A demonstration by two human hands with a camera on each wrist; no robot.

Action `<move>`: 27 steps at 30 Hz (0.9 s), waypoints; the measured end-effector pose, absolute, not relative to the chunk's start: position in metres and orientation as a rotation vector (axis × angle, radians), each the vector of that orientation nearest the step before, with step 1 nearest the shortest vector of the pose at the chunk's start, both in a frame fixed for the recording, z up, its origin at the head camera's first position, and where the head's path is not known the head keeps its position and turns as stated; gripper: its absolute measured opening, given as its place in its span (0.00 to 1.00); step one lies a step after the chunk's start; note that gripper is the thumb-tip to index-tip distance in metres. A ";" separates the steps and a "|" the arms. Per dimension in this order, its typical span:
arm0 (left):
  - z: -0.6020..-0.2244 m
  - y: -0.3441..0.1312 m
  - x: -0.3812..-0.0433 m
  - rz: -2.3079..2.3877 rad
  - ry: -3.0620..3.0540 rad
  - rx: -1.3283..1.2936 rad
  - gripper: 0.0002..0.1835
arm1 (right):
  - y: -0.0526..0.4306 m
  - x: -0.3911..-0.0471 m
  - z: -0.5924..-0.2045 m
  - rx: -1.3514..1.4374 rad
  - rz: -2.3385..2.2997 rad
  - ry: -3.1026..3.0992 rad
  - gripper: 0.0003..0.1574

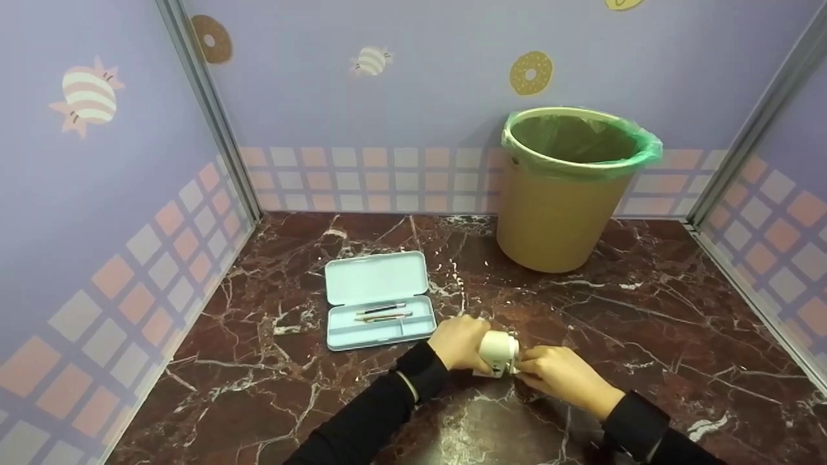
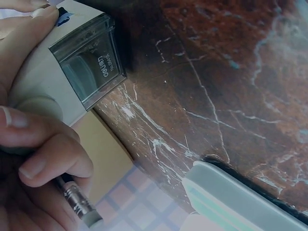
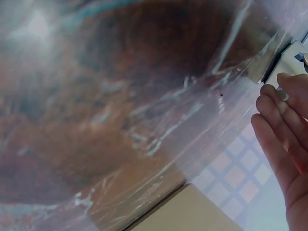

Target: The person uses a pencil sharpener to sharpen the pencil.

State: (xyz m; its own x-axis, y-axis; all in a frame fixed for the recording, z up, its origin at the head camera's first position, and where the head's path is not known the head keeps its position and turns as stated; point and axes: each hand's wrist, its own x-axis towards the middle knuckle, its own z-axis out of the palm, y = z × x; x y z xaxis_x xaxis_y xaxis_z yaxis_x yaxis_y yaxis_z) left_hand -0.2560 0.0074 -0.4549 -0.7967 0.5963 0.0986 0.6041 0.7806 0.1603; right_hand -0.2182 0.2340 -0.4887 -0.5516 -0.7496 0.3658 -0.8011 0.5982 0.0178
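Observation:
My left hand [image 1: 460,342] grips a cream pencil sharpener [image 1: 497,347] just above the marble-patterned table. In the left wrist view, its clear shavings drawer [image 2: 91,65] faces the camera. A pencil's eraser end [image 2: 84,204] sticks out below the curled left fingers; its other end is hidden. My right hand [image 1: 565,374] is at the sharpener's right end. There its thumb and index finger pinch a small pale knob [image 3: 283,95], with the other fingers extended. To the left lies an open light-blue pencil case [image 1: 376,278] containing several pencils [image 1: 384,316].
A tan trash bin [image 1: 555,219] lined with a green bag [image 1: 646,147] stands at the back right. Purple patterned panels [image 1: 387,116] enclose the table [image 1: 271,387] at the back and both sides.

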 end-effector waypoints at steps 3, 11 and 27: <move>-0.455 0.008 -0.256 -0.289 -2.930 -0.982 0.25 | 0.235 -0.218 -0.488 1.268 0.217 -2.472 0.07; -0.456 0.009 -0.256 -0.244 -2.920 -0.956 0.25 | 0.236 -0.216 -0.487 1.299 0.257 -2.412 0.09; -0.454 0.008 -0.256 -0.222 -2.925 -0.952 0.25 | 0.235 -0.205 -0.471 1.341 0.325 -2.306 0.11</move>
State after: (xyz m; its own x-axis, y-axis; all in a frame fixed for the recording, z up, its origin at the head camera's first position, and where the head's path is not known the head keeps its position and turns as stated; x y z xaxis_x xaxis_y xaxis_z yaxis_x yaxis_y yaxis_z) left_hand -0.2558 0.0082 -0.4543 -0.8079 0.5811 0.0985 0.5893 0.7991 0.1191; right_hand -0.2053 0.2351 -0.4707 -0.4261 -0.7598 0.4910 -0.8659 0.4998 0.0221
